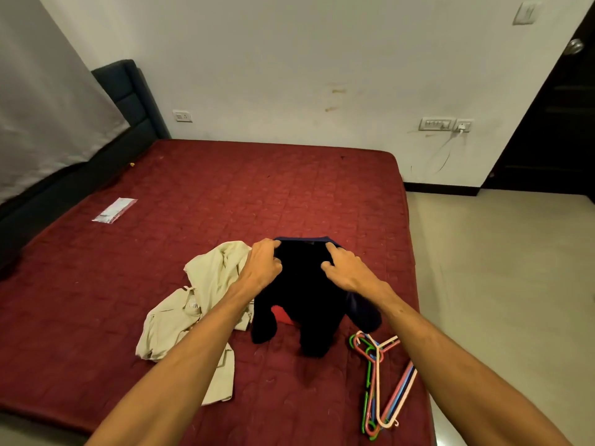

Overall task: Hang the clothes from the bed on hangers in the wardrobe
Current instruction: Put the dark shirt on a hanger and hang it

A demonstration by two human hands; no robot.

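Bare forearms enter from the bottom of the frame and meet at centre. There the left hand [264,263] and right hand [346,270] each pinch the top edge of a black soft-fabric garment [302,294] with curled fingers. It hangs from that edge, and its lower folds rest on the maroon quilted mattress [225,188].

Hazards:
- The hanging folds lie just beside the crumpled beige cloth garment [196,297] at centre left. A lift toward it may drag it along.
- A swing to lower right may sweep the bundle of coloured plastic hangers [376,381] off the mattress edge, which they lie near.
- So shallow a pinch may slip.

Clearance:
- Room for spreading lies on the far mattress, where a clear plastic packet [114,210] sits at left.
- Pale tiled floor [499,284] at right gives walking room.
- No wardrobe is in view.
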